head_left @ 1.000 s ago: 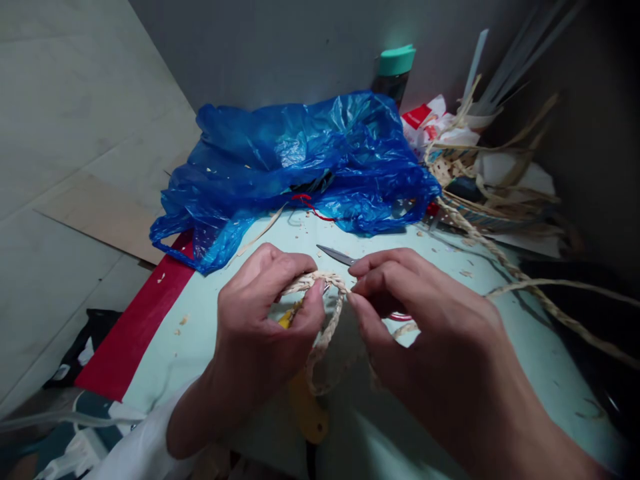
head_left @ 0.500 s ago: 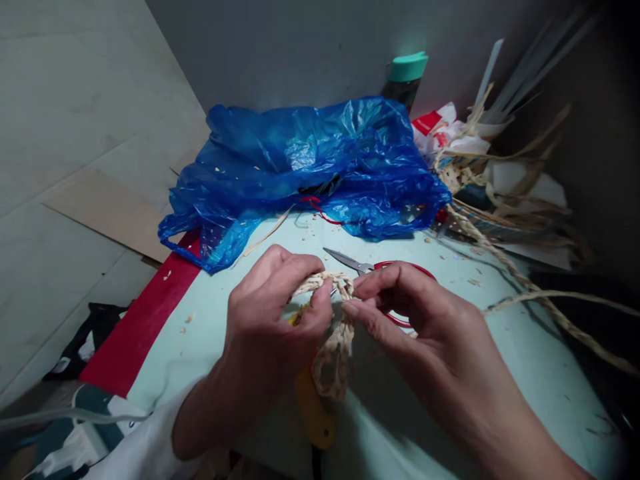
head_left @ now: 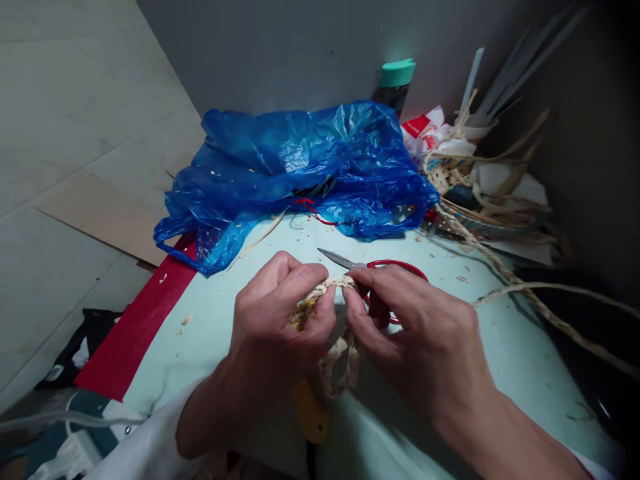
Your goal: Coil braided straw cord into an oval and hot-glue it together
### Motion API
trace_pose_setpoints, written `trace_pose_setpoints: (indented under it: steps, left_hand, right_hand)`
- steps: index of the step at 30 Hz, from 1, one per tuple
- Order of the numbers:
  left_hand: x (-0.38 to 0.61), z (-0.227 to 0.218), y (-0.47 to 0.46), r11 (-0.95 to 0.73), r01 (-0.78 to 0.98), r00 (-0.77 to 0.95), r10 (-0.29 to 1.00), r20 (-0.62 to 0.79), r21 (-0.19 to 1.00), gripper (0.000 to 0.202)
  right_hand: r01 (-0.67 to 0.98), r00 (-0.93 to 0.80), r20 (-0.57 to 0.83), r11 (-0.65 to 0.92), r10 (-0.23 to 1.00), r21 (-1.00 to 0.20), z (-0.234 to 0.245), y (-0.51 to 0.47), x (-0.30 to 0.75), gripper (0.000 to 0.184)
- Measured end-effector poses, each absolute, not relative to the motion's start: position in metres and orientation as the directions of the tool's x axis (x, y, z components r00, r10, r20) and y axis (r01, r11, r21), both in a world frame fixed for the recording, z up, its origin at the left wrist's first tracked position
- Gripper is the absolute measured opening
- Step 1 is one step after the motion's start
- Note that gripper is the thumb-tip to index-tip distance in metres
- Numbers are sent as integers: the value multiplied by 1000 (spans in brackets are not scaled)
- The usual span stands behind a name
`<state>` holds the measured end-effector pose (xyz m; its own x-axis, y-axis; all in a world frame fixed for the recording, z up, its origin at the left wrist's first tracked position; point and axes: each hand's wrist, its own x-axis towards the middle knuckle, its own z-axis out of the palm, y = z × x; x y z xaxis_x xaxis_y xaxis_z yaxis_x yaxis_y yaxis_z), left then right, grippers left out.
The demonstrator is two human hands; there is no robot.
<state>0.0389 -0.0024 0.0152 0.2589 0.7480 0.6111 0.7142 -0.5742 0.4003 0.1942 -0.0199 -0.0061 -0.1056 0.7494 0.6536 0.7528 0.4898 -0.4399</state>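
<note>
Between my hands is a pale braided straw cord (head_left: 340,283), and a loop of it hangs down below my fingers. My left hand (head_left: 283,320) pinches the cord between thumb and index finger. From the other side my right hand (head_left: 410,313) grips it with thumb and fingertips, close to the left. Scissors (head_left: 345,259) with red handles lie just behind, partly covered by my right hand. Under my hands rests a yellow-handled tool (head_left: 313,413) with a dark cable or cord at its end; its upper part is hidden.
A crumpled blue plastic bag (head_left: 300,167) spreads across the back of the pale table (head_left: 170,360). At right stand a basket of straw strips (head_left: 480,207) and a long braided rope (head_left: 500,263). Behind is a bottle with a turquoise lid (head_left: 397,73). A power strip (head_left: 75,453) sits lower left.
My right hand has closed in on the cord, and the stretch between the hands is now straighter and level. The hanging loop looks shorter. The whole view has shifted slightly.
</note>
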Motion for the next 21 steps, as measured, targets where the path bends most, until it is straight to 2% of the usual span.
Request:
trace_pose_setpoints:
  steps: [4, 10, 14, 18, 21]
  left_hand:
    - [41, 13, -5, -559, 722, 222, 745, 629, 407, 15]
    - [43, 3, -8, -546, 754, 187, 712, 677, 365, 12]
    - [43, -1, -7, -572, 732, 174, 681, 711, 369, 10]
    - [40, 0, -4, -594, 675, 246, 741, 625, 438, 7]
    - [35, 3, -1, -605, 653, 300, 758, 579, 455, 11]
  right_hand:
    - [720, -95, 660, 509, 746, -472, -5, -19, 195, 14]
    - [632, -53, 580, 477, 813, -610, -2, -19, 198, 8]
    - [645, -120, 603, 524, 788, -556, 0, -18, 204, 10]
    - [693, -185, 609, 542, 771, -476, -2, -13, 211, 13]
    - [717, -230, 601, 551, 766, -427, -2, -11, 216, 15]
